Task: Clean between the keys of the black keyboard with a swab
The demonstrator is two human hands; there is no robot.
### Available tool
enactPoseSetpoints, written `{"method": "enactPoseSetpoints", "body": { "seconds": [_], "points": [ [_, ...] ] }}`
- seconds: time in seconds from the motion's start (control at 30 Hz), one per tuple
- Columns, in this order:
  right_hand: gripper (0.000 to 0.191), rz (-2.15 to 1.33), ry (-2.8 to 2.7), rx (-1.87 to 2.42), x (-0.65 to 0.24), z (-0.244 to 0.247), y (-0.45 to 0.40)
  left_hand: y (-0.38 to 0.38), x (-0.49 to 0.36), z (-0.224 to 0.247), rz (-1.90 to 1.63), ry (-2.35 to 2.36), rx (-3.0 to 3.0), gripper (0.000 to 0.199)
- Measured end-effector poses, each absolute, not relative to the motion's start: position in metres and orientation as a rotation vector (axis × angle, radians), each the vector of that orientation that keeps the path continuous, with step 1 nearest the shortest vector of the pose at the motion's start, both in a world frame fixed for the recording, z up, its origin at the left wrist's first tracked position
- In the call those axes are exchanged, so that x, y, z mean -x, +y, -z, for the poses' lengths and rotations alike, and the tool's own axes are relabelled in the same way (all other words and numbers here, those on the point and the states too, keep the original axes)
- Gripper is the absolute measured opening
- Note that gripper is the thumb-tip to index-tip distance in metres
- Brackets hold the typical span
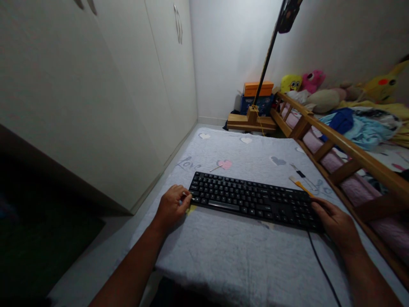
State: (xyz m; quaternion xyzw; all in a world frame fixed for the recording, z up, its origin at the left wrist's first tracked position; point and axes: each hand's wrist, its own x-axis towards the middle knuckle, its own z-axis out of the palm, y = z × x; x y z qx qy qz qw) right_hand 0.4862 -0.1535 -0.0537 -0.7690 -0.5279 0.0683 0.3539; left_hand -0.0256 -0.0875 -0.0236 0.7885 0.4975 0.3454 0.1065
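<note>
A black keyboard (243, 197) lies on the cloth-covered table, slightly slanted, its cable (322, 266) running toward the near edge. My left hand (174, 204) is at its left end with thumb and fingers pinched around a thin white stick, seemingly a cotton swab (192, 198), whose tip meets the corner keys. My right hand (334, 221) grips the keyboard's right end, thumb on top and fingers partly hidden. Beyond the keyboard lies another cotton swab (216, 168). A small brush (299, 184) with an orange handle rests near the right end, partly covered by it.
A slim metal tool with a black grip (300, 174) lies past the brush. White wardrobe doors (140, 85) rise on the left. A wooden bed rail (348, 149) borders the table on the right. At the back stands a pole on a wooden base (251, 121) beside an orange box (258, 88).
</note>
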Motion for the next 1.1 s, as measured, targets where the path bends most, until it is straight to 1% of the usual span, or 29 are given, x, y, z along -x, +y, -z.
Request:
{"method": "enactPoseSetpoints", "body": {
  "seconds": [0.27, 0.57, 1.1],
  "points": [
    [0.05, -0.162, -1.387, 1.994, -0.4829, 0.0488, -0.1548, -0.0869, 0.024, 0.0233, -1.017, 1.487, -2.347, 0.02],
    [0.054, -0.217, -1.349, 2.029, -0.4856, 0.0496, -0.1537, -0.0887, 0.0277, 0.023, -0.967, 1.451, -2.373, 0.02],
    [0.051, -0.17, -1.377, 1.997, -0.4833, 0.0496, -0.1548, -0.0901, 0.0272, 0.0233, -0.967, 1.45, -2.238, 0.02]
  ]
}}
